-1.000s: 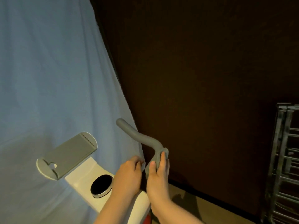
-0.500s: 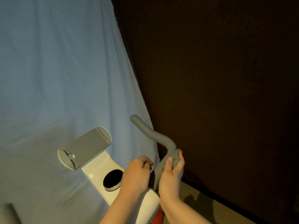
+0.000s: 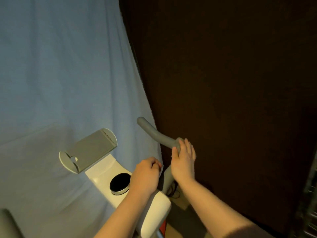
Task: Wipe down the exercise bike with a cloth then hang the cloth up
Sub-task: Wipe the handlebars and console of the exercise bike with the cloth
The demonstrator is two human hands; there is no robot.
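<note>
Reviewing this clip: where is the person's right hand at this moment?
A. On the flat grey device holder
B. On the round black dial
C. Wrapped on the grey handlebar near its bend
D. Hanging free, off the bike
C: the right hand curls over the grey handlebar at its bend, with grey cloth under the fingers, well clear of the dial and the holder.

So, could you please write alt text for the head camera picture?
A right hand wraps a grey cloth round the bike's grey handlebar, while the left hand is curled beside the white console. Behind hang a blue sheet and a dark wall.
</note>
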